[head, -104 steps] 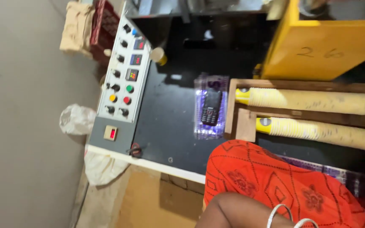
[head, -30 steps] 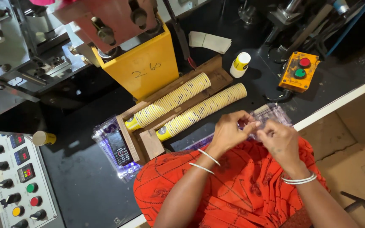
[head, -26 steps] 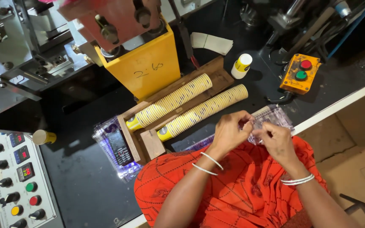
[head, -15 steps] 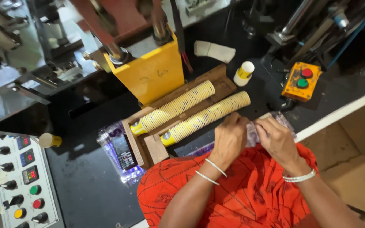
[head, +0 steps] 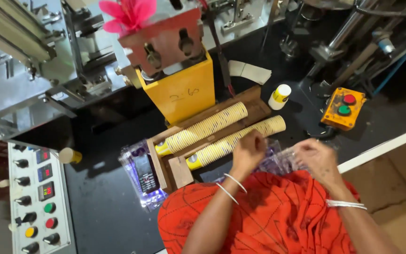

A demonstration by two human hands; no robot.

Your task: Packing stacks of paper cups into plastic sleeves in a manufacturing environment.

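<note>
The clear plastic sleeve (head: 283, 160) sits in the lower right of the frame, at the near edge of the black table (head: 95, 188), stretched between the person's two hands above the orange cloth (head: 269, 221) on the lap. The left hand (head: 249, 151) is curled with fingers pinched on the sleeve's left end, knuckles almost touching the nearer stack of yellow paper cups (head: 236, 142). The right hand (head: 316, 159) pinches the other end with thumb and fingers narrow, the rest of the plastic bunched between them.

Against half a second ago the hands have drawn a little apart, so the sleeve looks pulled wider than when they were bunched close; I judge the bag's mouth is being opened near the stack's end, though whether it is actually open I cannot tell.

Just beyond, both cup stacks lie side by side in the wooden tray (head: 179, 171), the farther stack (head: 203, 129) unmoved. Left of the tray a dark phone (head: 144, 174) rests on shiny wrapping. A single cup (head: 279, 96) stands upper right of the tray, an orange button box (head: 343, 108) further right, the yellow machine housing (head: 182, 91) above centre, the grey control panel (head: 38, 197) at lower left. The view has also swung since 3.5 seconds ago, when no hands showed
</note>
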